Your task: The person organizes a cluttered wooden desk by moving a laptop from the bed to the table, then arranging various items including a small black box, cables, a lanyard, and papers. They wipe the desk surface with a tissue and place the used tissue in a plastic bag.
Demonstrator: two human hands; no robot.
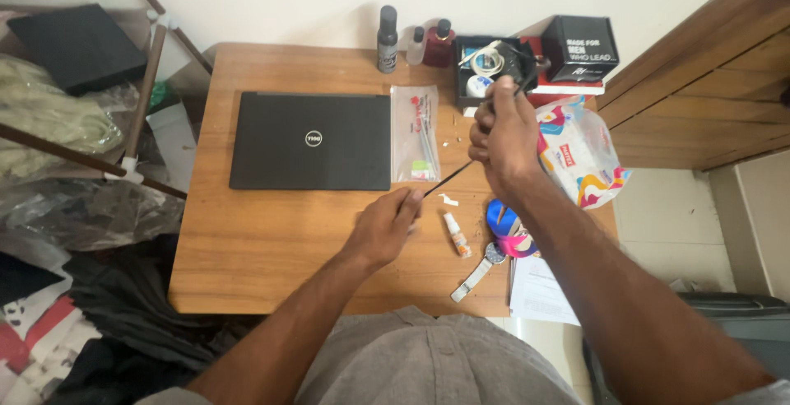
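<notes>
While you looked down from the head camera, your left hand [385,225] pinched the lower end of a thin black strip [451,177] above the wooden surface [263,240], and your right hand [504,135] was closed around its upper part, holding it slanted between the two hands. Just beside that strip lay a clear plastic pouch [415,132] next to a closed black laptop [311,141], while a small white bottle [455,234] and a wristwatch [480,269] lay near your left hand.

Laptop [310,141] lies on desk [263,257], left of bag [415,133].
</notes>
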